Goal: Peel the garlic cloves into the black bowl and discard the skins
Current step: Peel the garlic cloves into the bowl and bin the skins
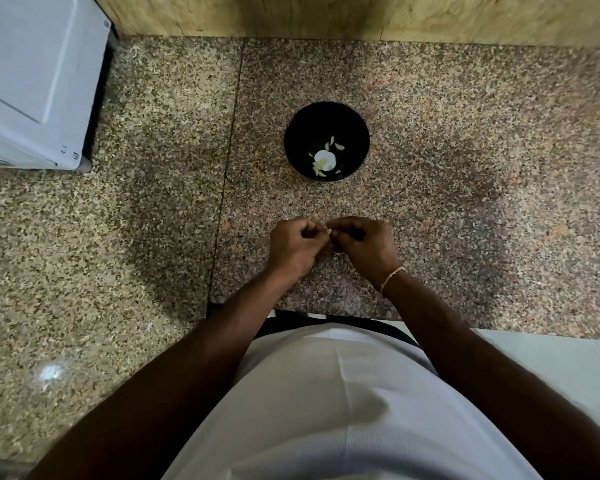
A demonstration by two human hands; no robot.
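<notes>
Both hands, left hand (293, 245) and right hand (364, 244), pinch one garlic clove (328, 231) at centre frame; best peel close, then drop it into the black bowl (355, 123) above.

Bowl (326, 142) on counter (465, 150) behind both hands, cloves (333, 145) in it, appliance (32, 81) far left

The work surface is a speckled granite countertop (465, 150) in brown, pink and black, extending on all sides of the grip point. A straight seam (227, 174) runs front to back just left of the grip. Beyond the grip, a tan stone-patterned backsplash (326, 15) borders the counter. A white appliance (32, 81) stands far left and beyond the grip. A bright light reflection (51, 372) shows on the counter, near left.
</notes>
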